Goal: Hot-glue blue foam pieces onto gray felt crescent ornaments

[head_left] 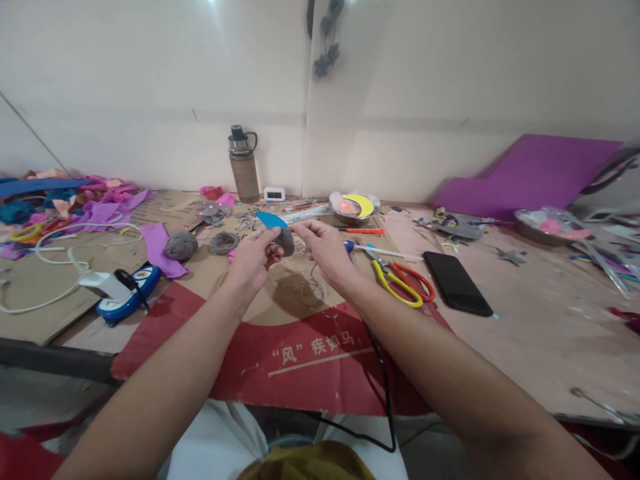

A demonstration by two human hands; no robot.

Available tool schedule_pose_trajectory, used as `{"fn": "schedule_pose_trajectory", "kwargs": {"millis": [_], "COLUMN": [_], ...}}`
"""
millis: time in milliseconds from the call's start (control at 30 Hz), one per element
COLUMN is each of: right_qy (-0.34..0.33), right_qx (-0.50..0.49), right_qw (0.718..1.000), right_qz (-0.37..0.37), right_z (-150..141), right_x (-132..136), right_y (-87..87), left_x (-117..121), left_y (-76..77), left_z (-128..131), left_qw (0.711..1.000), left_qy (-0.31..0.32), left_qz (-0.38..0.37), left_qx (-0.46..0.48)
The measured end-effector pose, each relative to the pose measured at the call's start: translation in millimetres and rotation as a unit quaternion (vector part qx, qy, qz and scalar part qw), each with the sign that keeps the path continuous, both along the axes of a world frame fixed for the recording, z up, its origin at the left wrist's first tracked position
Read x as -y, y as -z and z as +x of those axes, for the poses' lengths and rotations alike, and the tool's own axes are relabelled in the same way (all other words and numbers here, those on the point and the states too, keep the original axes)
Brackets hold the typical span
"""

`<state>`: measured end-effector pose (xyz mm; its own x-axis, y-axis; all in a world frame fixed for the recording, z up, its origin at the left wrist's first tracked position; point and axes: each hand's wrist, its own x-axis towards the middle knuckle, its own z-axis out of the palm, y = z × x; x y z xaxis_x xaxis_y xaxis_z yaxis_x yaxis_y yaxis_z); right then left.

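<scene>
My left hand (260,253) is closed on a crescent-shaped piece (271,220) in front of me. Its upper tip is bare blue, and its lower part is covered in grey, apparently wound yarn. Right beside the piece, my right hand (323,247) pinches with thumb and forefinger at what looks like a grey yarn strand (314,272), which trails below the hand onto the cardboard. Two grey yarn balls, a larger one (181,246) and a smaller one (225,243), lie left of my left hand.
Scissors (400,280) with yellow and red handles and a black phone (457,283) lie right. A bowl (353,212) with a yellow crescent and a bottle (243,167) stand behind. Left are a blue power strip (127,300), cables and felt scraps (105,217).
</scene>
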<state>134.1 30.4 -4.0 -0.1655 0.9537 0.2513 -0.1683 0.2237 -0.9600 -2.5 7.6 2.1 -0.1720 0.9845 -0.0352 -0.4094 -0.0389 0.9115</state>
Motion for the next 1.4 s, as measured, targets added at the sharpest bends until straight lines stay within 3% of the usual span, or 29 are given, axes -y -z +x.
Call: {"fn": "schedule_pose_trajectory", "kwargs": {"millis": [167,467,600,700,833,1000,1267,1400], "right_qy": [0.031,0.061,0.160,0.174,0.136,0.141,0.160,0.149], "right_qx": [0.080,0.107,0.141,0.129,0.143,0.220,0.235,0.212], "right_qw": [0.991,0.985,0.957,0.945,0.954,0.943,0.938,0.948], "right_qz": [0.104,0.117,0.196,0.245,0.223,0.208,0.198,0.187], "right_z": [3.8,10.0,15.0,16.5,11.7,6.0,7.8,7.9], "right_x": [1.5,3.7,5.6,11.5,17.0,13.8,13.0,10.9], "right_y": [-2.6,-7.1,-7.1,-9.5,-12.0,-8.6,-5.7,-4.8], "left_x": [0.3,0.3,-0.7,-1.1,0.9,4.3,7.1,7.5], "left_y": [0.4,2.5,3.3,4.0,3.4,2.3,8.1,5.6], "left_z": [0.6,-0.7,-0.4,1.2,4.5,8.8,13.7,13.6], "left_qw": [1.000,1.000,1.000,0.999,0.996,0.992,0.984,0.991], "left_qy": [-0.008,0.003,-0.007,-0.033,-0.066,-0.088,-0.052,-0.053], "left_qz": [0.008,0.017,0.021,0.025,0.042,0.063,0.109,0.088], "left_qx": [-0.006,-0.010,-0.013,-0.021,-0.034,-0.070,-0.133,-0.090]}}
